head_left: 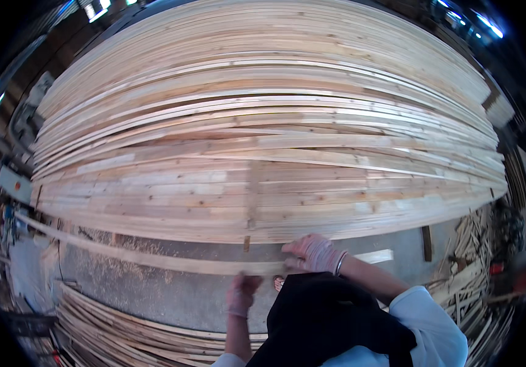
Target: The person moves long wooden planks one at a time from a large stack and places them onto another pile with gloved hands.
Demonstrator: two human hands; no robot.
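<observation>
A long, thin wooden strip [171, 262] runs crosswise in front of me, between the large wood stack and my body. My right hand [317, 254], in a pale, reddish-stained glove, grips it from above right of its middle. The strip's right end [376, 256] shows beyond that hand. My left hand [242, 295], also gloved and slightly blurred, has its fingers curled at the strip's near edge. Just beyond lies the broad stack of planed wooden strips [312, 205], the nearest ones flat side by side and several farther ones lying askew.
More strips [128, 324] lie in a pile at lower left. Wood offcuts [468, 278] are heaped on the right. Sawdust [131, 278] is scattered over the grey concrete floor [195, 300]. A pale box with controls [15, 183] stands at the far left. My dark apron [330, 324] hides the lower middle.
</observation>
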